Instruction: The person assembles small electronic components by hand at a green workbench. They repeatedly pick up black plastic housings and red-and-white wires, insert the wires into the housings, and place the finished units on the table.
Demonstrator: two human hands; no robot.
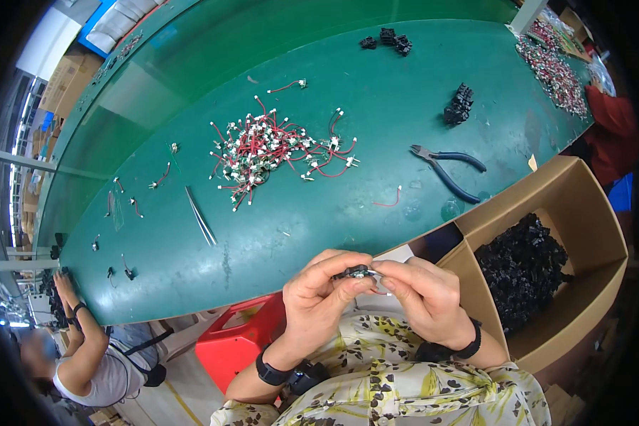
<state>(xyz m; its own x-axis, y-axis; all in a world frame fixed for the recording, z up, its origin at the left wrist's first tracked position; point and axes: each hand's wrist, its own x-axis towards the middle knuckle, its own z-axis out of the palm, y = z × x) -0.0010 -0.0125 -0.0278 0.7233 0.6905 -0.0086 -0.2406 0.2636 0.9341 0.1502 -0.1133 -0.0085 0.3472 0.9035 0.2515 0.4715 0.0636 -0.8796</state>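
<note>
In front of my body, near the table's front edge, my two hands meet. My left hand [321, 292] pinches a small black plastic part [353, 272] between thumb and fingers. My right hand [427, 295] is closed at the part's right side, its thumb and forefinger on a short wire lead [382, 292] with a little red showing below the fingertips. Fingers partly cover both pieces, so how they join cannot be made out. Beyond my hands, a heap of red wire leads [263, 149] with white connectors lies on the green table [298, 234].
Tweezers [201, 216] and blue-handled cutters [447, 170] lie on the table. Black parts [459, 105] form a cluster farther right. To my right stands a cardboard box [589, 284] holding many black parts. A red stool [238, 341] is at lower left, near another person [96, 362].
</note>
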